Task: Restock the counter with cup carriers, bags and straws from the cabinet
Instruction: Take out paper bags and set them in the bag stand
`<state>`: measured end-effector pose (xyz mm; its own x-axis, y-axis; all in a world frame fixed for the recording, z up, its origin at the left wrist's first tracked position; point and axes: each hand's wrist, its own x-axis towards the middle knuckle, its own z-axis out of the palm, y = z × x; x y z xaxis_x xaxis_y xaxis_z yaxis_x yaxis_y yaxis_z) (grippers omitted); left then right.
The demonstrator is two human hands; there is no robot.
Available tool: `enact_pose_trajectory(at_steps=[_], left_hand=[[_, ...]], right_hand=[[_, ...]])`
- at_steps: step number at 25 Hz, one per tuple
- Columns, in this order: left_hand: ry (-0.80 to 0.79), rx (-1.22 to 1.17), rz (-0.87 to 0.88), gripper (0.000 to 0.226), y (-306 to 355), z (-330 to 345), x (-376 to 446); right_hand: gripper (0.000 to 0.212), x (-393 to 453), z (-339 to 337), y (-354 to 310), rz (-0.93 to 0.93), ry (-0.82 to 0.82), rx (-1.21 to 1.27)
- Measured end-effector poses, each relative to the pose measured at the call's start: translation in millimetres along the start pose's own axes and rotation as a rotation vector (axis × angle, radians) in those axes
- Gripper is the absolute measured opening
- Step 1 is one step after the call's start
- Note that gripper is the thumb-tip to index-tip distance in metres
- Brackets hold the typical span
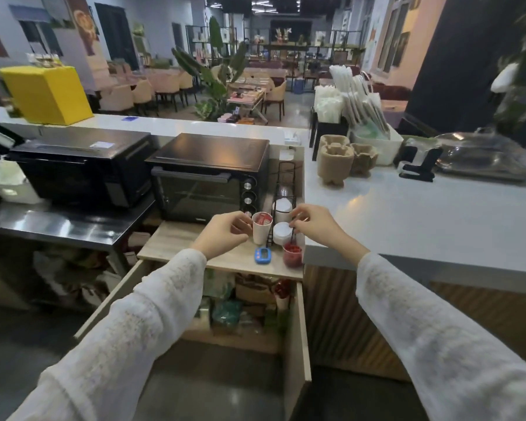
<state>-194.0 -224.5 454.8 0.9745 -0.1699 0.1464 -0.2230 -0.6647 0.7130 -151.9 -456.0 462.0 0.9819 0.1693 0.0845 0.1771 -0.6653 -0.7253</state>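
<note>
I see brown moulded-pulp cup carriers [336, 158] and white wrapped straws [351, 92] already near the white counter's [407, 208] far edge. My left hand [222, 235] and right hand [316, 223] hover loosely curled, holding nothing, above the open wooden cabinet [295, 323], so restocking looks unfinished.

Dim interior, ceiling-light glare on oven top [213, 153], wide-angle edge blur

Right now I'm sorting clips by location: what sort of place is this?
Probably a cafe's service counter: brown moulded-pulp cup carriers and white wrapped straws on the white countertop, dining chairs and tables beyond.
</note>
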Motion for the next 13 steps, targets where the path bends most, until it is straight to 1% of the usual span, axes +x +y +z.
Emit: enact_pose_trajectory(at_steps=[4, 7, 13], left_hand=[[0.01, -0.027, -0.03, 0.031, -28.2, -12.3, -14.5], [0.02, -0.035, -0.044, 0.034, -50.1, -19.4, -15.8], [-0.019, -0.006, -0.046, 0.034, -95.0, -37.3, 16.7]], right_hand=[[0.026, -1.6, 32.4, -11.9, -0.009, -0.029, -0.041], [0.027, 6.5, 57.5, -15.3, 0.019, -0.068, -0.043], [0.025, 42.9, 96.5, -24.0, 0.06, -0.092, -0.016]])
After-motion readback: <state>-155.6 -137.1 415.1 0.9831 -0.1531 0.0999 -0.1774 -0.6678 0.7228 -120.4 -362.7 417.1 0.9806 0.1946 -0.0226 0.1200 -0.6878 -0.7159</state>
